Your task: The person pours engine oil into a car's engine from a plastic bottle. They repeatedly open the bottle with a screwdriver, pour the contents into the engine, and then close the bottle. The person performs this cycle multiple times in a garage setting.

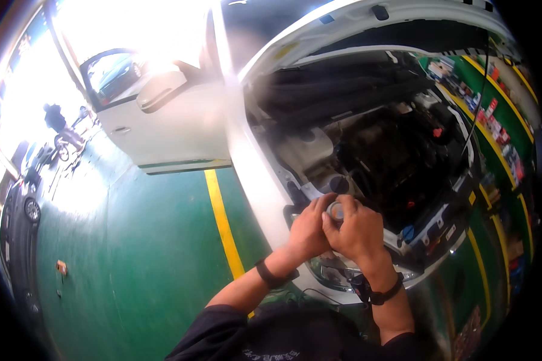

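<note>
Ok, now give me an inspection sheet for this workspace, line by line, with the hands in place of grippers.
Surface: green floor with a yellow line.
Things: small round object, kind unclear, at the near edge of the white car's open engine bay; hood raised.
Clutter: small orange item on the floor at left.
Hands: right hand has thumb and fingers around the object; left hand is right beside it, its grip partly hidden.
Cables: a thin dark line, perhaps a cable, near the headlight.
Surroundings: open car door; dark car at left; stocked shelves at right; person in the bright background.
</note>
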A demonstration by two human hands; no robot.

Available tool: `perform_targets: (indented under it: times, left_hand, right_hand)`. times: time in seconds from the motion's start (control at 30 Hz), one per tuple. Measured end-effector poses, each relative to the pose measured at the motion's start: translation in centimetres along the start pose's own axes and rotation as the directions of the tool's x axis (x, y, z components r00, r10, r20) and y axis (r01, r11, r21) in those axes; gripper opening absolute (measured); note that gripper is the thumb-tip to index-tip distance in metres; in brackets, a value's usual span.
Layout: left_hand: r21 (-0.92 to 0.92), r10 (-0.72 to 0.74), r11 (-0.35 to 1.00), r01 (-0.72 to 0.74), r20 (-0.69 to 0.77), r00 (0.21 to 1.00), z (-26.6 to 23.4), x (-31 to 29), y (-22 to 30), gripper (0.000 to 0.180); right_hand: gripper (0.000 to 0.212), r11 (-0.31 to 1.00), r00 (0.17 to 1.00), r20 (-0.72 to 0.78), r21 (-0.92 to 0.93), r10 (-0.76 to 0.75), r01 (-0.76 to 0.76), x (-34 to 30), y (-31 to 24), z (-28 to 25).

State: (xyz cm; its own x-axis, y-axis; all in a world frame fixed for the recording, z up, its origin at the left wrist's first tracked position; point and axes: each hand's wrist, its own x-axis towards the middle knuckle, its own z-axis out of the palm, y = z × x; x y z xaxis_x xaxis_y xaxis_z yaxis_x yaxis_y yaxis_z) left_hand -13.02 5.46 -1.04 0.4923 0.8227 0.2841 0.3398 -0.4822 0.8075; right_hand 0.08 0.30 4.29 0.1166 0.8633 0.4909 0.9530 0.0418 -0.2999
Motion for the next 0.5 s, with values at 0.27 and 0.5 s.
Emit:
perform_targets:
  times: [0.27, 0.5]
  left_hand:
    - [0.105, 0.102, 0.990, -0.097, -0.040, 0.994, 2.3, 0.6, -2.9, 0.066]
    - [-0.041, -0.102, 0.994, 0.102, 0.000, 0.995, 0.3, 0.2, -0.2, 0.069]
  right_hand:
    - [0.036, 0.925, 0.932, -0.011, 0.124, -0.362, 0.360, 2.3, 1.6, -1.0]
    - [0.030, 0.944, 0.924, 0.195, 0.061, -0.329, 0.323, 2.4, 0.6, -1.4]
